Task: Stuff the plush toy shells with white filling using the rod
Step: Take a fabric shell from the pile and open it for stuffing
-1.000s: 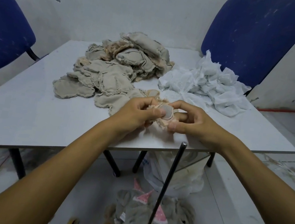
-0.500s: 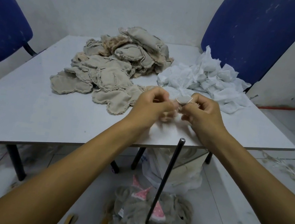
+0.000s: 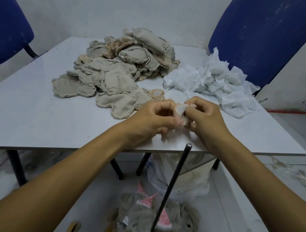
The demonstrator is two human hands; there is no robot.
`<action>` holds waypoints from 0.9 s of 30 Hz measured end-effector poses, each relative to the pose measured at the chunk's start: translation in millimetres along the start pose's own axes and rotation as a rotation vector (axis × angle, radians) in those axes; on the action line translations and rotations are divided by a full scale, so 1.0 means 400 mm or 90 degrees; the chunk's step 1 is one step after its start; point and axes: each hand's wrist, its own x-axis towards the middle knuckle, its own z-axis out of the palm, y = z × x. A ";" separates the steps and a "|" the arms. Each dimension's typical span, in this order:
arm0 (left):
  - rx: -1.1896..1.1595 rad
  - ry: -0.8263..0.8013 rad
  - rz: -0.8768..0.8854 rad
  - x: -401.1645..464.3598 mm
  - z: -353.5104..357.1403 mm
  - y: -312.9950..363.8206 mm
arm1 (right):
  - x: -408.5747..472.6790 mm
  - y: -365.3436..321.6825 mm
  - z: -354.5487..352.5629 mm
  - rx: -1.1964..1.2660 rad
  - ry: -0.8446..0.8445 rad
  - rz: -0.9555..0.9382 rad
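No writing could be read anywhere; the white bag (image 3: 179, 173) under the table (image 3: 17, 113) carried a blue mark too blurred to make out.

Compared with half a second before, the hands had stayed together at the near right part of the table, and the small shell (image 3: 180, 109) showed more of its pale, smooth inner face between them. A second earlier the hands sat slightly nearer the table edge.

The left hand (image 3: 151, 117) had its fingers curled, thumb and forefinger pinching the left side of the shell. The right hand (image 3: 206, 118) pinched the shell's right side with curled fingers. The shell was a small, fuzzy, peach-coloured piece held just above the tabletop.

Far left of the hands lay a pile of shells (image 3: 119, 71): flat, beige, rough-edged fabric pieces with frayed seams, some rounded, some lobed. Right of that pile sat the filling (image 3: 214, 83), a crumpled heap of thin white material. The table was smooth, pale grey.

The rod (image 3: 170, 195), a dark, thin metal bar with a rounded shiny tip, stood upright on the floor near the person, its base in a heap of grey plush pieces (image 3: 149, 228) with pink dotted triangles. Blue fabric chairs (image 3: 263, 33) stood at the far right and left.
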 end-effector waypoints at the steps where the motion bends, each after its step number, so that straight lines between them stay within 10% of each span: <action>1: 0.046 0.056 0.021 0.001 0.003 0.002 | -0.002 0.001 0.006 -0.016 0.007 -0.007; 7: 0.465 0.403 0.213 0.001 0.024 -0.017 | -0.015 -0.001 0.029 -0.119 -0.054 -0.083; 10: 0.501 0.359 0.248 0.005 0.033 -0.022 | -0.016 0.011 0.030 -0.204 0.041 -0.145; 15: -0.048 0.067 -0.017 0.008 0.003 0.009 | -0.024 0.019 0.014 -0.245 0.012 -0.197; 20: 0.012 0.021 -0.010 -0.008 -0.062 0.024 | -0.016 0.008 -0.010 -0.183 -0.108 -0.134; 27: 0.362 0.106 0.041 -0.016 -0.092 0.012 | -0.004 0.033 0.009 -0.592 -0.101 -0.201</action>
